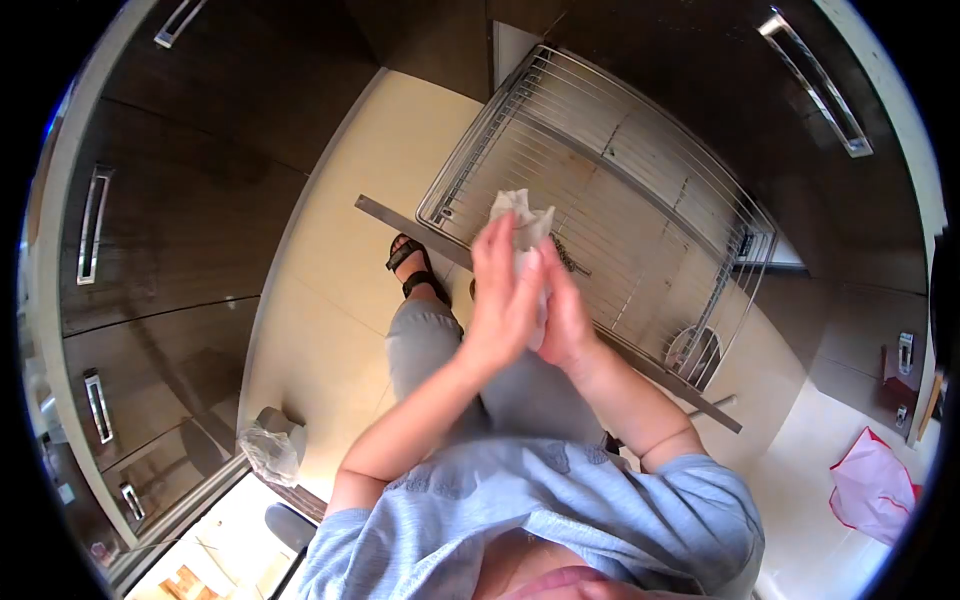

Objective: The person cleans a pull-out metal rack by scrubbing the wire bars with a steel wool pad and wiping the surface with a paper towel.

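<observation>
My left hand [503,290] and my right hand [566,315] are pressed together in front of my body, with a crumpled whitish cloth [522,215] between them. The cloth sticks out past the fingertips, and some of it shows between the palms. Both hands are over the front edge of a pulled-out wire drawer [620,135]. Inside the drawer, just beyond my right hand, a small dark metal item [570,257] is partly hidden; I cannot make out its kind.
Dark cabinets with handles [95,225] stand on the left and at the back right [815,85]. A metal strip [400,215] runs along the drawer front. A clear plastic bag [270,452] is at lower left, a pink-white bag [872,487] at lower right. My sandalled foot [408,262] is beside the drawer.
</observation>
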Tool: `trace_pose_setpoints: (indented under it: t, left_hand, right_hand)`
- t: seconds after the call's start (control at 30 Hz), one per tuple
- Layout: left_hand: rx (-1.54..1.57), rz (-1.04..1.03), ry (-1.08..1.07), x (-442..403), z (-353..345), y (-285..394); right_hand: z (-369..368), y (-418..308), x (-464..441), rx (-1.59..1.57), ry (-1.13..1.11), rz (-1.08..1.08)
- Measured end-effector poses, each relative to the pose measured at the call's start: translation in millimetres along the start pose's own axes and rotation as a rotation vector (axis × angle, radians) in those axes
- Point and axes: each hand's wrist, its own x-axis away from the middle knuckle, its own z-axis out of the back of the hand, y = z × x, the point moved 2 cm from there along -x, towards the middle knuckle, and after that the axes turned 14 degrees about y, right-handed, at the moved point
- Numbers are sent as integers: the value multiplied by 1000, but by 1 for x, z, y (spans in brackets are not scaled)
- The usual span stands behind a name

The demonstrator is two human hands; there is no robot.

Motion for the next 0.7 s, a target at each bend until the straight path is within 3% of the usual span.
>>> trace_pose_setpoints:
  t: [0.07, 0.13, 0.2, 0.23, 0.33, 0.37, 0.4, 0.43, 0.53, 0.6, 0.7]
  left_hand:
    - [-49, -6, -30, 24, -7, 4]
    - [191, 182, -76, 31, -1, -2]
    - [47, 35, -151, 38, 11, 3]
    - [-64, -55, -81, 44, 13, 14]
    - [-113, 49, -94, 57, 11, -2]
    - [138, 313, -181, 64, 9, -4]
    - [66, 215, -165, 72, 7, 2]
    - [-3, 111, -147, 81, 2, 8]
    - [-122, -187, -173, 108, -3, 29]
    - [-210, -306, -159, 112, -8, 28]
    - [14, -44, -137, 110, -12, 15]
  right_hand:
    - [5, 8, 5, 55, -5, 56]
    - [-2, -4, 27, 195, 105, 123]
    - [8, -1, 38, 288, 16, 248]
    - [16, 2, 43, 337, -21, 310]
    - [32, 9, 64, 608, -184, 580]
    - [34, 12, 69, 525, -179, 499]
    - [35, 16, 75, 439, -175, 417]
    - [33, 17, 87, 133, -114, 198]
    - [48, 15, 103, -192, -55, 38]
    - [56, 9, 108, -231, -42, 97]
    - [69, -14, 100, -142, 50, 192]
